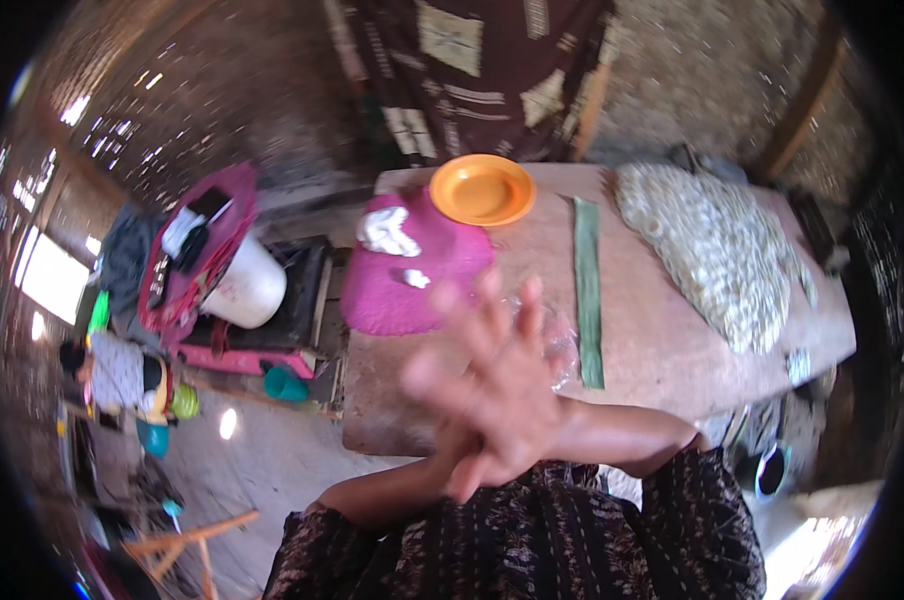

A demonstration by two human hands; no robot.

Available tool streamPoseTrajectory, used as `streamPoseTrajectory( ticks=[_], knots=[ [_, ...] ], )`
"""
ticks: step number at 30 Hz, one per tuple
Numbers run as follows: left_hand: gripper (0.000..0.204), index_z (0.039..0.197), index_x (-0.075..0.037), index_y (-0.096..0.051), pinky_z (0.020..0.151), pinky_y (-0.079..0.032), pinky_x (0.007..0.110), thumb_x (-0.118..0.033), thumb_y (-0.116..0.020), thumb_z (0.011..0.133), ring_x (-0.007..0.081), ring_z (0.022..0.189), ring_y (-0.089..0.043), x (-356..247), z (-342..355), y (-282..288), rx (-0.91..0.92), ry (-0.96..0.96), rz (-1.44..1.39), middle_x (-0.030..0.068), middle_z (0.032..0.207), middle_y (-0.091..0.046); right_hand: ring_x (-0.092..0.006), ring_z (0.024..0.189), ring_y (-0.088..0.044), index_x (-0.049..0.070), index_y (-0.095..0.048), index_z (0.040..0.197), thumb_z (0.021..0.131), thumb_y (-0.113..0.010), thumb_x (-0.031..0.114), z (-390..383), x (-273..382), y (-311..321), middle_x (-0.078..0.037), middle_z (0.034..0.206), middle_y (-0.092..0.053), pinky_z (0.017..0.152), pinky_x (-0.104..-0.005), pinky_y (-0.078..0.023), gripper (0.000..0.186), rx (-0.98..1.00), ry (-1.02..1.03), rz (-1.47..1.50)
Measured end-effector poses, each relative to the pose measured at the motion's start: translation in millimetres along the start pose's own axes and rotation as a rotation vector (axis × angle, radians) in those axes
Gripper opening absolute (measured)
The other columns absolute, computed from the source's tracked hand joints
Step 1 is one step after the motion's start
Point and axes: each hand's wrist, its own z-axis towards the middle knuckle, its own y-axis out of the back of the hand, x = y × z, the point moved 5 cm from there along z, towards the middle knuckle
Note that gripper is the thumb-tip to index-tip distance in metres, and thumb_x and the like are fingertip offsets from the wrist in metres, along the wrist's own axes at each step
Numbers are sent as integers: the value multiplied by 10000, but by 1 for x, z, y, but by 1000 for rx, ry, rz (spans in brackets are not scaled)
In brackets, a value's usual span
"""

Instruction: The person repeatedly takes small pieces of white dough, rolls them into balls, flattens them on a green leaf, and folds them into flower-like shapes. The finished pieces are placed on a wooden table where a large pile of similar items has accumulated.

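Observation:
In front of my chest, my right hand [507, 375] is open, its blurred fingers spread wide with nothing seen in them. It crosses over my left hand [454, 440], which is mostly covered, so its fingers do not show. Just beyond the right hand lies a crumpled clear plastic bag [564, 350] on the wooden table [662, 370]. To its right a long green strip [589, 290], like a piece of leaf, lies flat. Left of the fingers, a pink cloth or mat [372, 290] bears a larger white lump [389, 232] and a smaller white piece [416, 279].
An orange plate [483, 190] stands at the table's far edge, partly over the pink mat. A large pale braided bundle [712, 255] covers the right side. On the left, a white bucket [247, 285] stands by a magenta tray [212, 195] of items. Farther left is another person [122, 370].

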Motion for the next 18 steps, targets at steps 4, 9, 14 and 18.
streamPoseTrajectory(
  ticks=[4, 9, 14, 18],
  knots=[
    [786, 1305, -8, -311, 916, -339, 336, -670, -419, 895, 216, 1108, -405, 53, -23, 9, 135, 229, -294, 126, 1220, -421, -352, 1466, -186, 158, -410, 1470, 880, -328, 730, -40, 34, -12, -93, 1547, -333, 1129, -603, 27, 826, 9, 295, 10],
    [622, 1194, -62, -422, 794, -389, 326, -613, -449, 907, 195, 940, -468, 102, -38, 29, 163, 392, -593, 87, 1050, -503, -354, 1440, -253, 210, -544, 1383, 888, -287, 743, -64, 36, -15, -54, 1463, -473, 1123, -612, -5, 771, 105, 91, 65],
    [473, 1083, -116, -532, 671, -439, 316, -556, -480, 919, 175, 771, -532, 151, -3, 32, 37, 255, -946, 47, 880, -585, -343, 1417, -305, 173, -524, 1377, 902, -374, 686, -75, -16, -21, -118, 1413, -497, 1119, -592, -139, 714, 56, -204, -6],
    [446, 1007, -131, -575, 674, -424, 314, -555, -457, 936, 184, 743, -510, 191, 48, 45, -46, 579, -1061, 54, 870, -593, -349, 1260, -433, 145, -537, 1339, 904, -477, 585, -96, -99, -24, -170, 1339, -515, 1009, -530, -302, 622, -30, -438, -131]
  ],
)
